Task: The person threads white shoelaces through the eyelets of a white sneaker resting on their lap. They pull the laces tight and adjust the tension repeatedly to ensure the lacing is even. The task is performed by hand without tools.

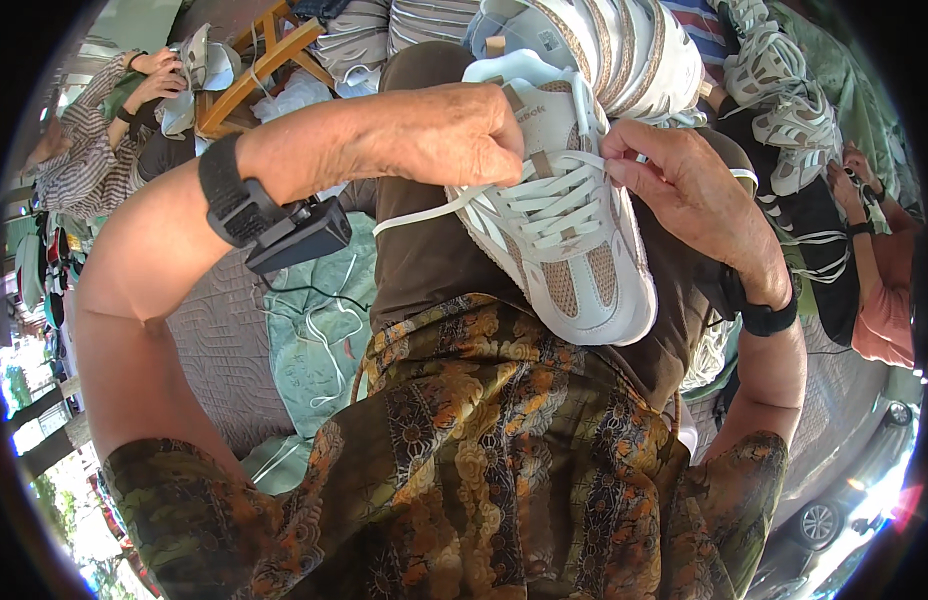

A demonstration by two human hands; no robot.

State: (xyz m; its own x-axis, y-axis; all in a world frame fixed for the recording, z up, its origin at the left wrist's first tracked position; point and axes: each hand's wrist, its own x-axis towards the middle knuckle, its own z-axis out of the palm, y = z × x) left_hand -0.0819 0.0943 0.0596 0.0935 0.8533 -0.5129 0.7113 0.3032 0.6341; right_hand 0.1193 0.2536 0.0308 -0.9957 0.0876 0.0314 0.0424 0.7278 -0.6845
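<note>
item: white and beige lace-up sneaker (574,250), resting on my lap at centre frame, toe toward 6 o'clock. my left hand (464,135) is fisted around a white lace (424,212) at its 10 o'clock side. my right hand (684,180) pinches a lace at 2 o'clock. more sneakers (624,50) lie at 12 o'clock.

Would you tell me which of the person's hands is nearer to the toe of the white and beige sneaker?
Right. The right hand pinches a lace beside the sneaker, nearer its toe; the left hand grips lace up by the tongue.
</note>
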